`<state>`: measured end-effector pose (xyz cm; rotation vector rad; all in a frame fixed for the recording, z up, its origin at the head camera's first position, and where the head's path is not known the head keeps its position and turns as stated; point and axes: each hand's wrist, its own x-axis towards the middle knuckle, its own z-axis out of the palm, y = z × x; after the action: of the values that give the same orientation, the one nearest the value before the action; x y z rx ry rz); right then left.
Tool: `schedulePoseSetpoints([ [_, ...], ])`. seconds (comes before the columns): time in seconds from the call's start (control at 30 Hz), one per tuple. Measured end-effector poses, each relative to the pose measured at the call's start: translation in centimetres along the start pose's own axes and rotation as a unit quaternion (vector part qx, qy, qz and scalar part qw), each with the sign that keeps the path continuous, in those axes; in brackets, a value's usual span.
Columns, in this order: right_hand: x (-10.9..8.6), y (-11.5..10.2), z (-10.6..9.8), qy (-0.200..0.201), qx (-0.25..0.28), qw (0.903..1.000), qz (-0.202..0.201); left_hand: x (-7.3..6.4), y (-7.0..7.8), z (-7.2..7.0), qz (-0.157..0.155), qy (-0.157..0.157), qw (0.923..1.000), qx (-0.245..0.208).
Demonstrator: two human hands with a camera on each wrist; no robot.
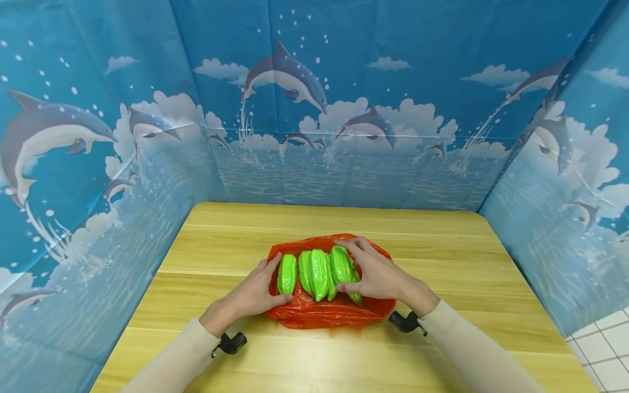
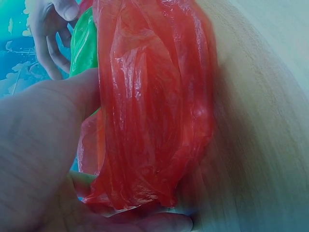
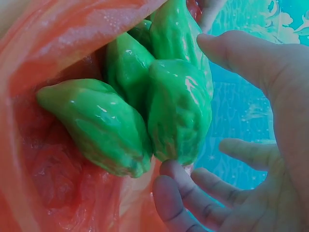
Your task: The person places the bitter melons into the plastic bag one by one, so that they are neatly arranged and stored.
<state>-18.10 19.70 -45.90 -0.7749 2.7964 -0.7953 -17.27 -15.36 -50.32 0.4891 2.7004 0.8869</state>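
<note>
A crumpled red plastic bag (image 1: 314,317) lies open-mouthed on the table, with several glossy green ridged fruits (image 1: 319,273) inside, tapering to a blunt tip. My left hand (image 1: 253,289) holds the bag's left end. In the left wrist view its thumb reaches behind the bag's front wall, and fingers lie under the end of the bag (image 2: 149,106). My right hand (image 1: 380,273) is spread over the bag's right side. Its thumb and fingers stand apart around the rightmost fruits. The right wrist view shows fingertips close to one fruit (image 3: 178,111); whether they touch it I cannot tell.
The wooden table (image 1: 221,240) extends around the bag on all sides. Blue curtains (image 1: 344,164) printed with dolphins stand behind it and at both sides. White floor tiles (image 1: 606,349) show at the lower right. Each wrist carries a small black camera (image 1: 233,343).
</note>
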Motion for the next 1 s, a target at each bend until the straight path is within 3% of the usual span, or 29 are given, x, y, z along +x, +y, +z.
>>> schedulePoseSetpoints([
  [0.27, -0.5, 0.2, -0.3, 0.019, 0.001, 0.9998, -0.004, 0.0, -0.1, -0.3, 0.001, 0.003, 1.0000, 0.001],
  [0.5, -2.1, 0.9, -1.4, 0.076, -0.005, 0.9970, 0.009, -0.3, 0.1, -0.4, 0.004, 0.004, 1.0000, -0.005],
  [0.7, -3.9, 2.9, -2.7, 0.132, -0.035, 0.9904, 0.019, -0.4, 0.3, -0.8, 0.013, 0.007, 0.9998, -0.009],
  [1.0, -6.9, 6.5, -4.3, 0.183, -0.092, 0.9786, 0.023, -0.8, -0.2, -1.9, 0.028, 0.022, 0.9993, -0.013],
])
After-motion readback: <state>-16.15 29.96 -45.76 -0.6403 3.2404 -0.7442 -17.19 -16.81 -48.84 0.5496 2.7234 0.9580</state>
